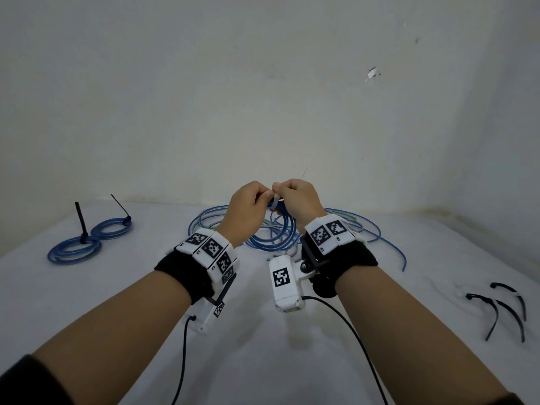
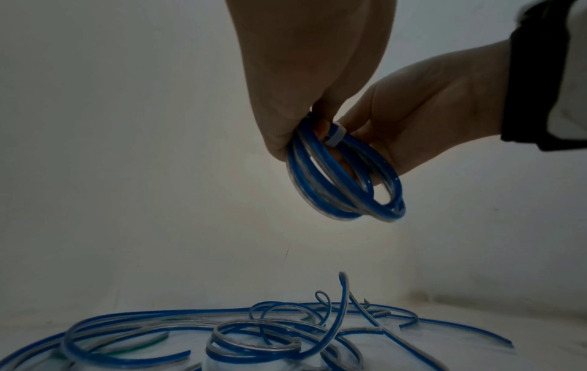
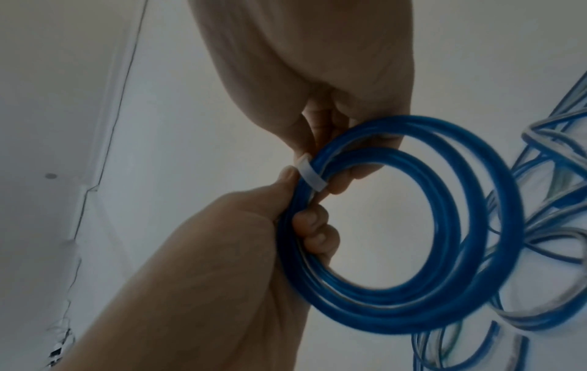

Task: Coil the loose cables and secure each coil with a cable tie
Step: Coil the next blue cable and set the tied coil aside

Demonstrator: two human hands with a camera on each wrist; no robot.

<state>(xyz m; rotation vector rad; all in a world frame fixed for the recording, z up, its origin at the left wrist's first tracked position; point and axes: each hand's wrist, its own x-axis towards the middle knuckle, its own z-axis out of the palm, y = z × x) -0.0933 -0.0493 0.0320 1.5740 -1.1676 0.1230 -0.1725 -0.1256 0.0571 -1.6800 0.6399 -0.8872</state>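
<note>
Both hands are raised above the table and meet over a small blue cable coil (image 1: 281, 212) (image 2: 346, 198) (image 3: 381, 318). My left hand (image 1: 257, 197) (image 2: 301, 140) (image 3: 305, 221) grips the coil, its fingers curled through the ring. A white cable tie (image 1: 274, 203) (image 2: 335, 135) (image 3: 312, 179) wraps round the coil's strands. My right hand (image 1: 287, 194) (image 2: 365, 130) (image 3: 312, 153) pinches that tie and steadies the coil beside it. The tie's head and tail are hidden by the fingers. A heap of loose blue cables (image 1: 344, 229) (image 2: 254, 326) (image 3: 540, 226) lies on the table below.
Two tied blue coils (image 1: 74, 249) (image 1: 112, 228) with black ties sticking up lie at the left. Several black cable ties (image 1: 496, 311) lie at the right near the edge. The white table (image 1: 263, 331) meets a pale wall close behind the cables.
</note>
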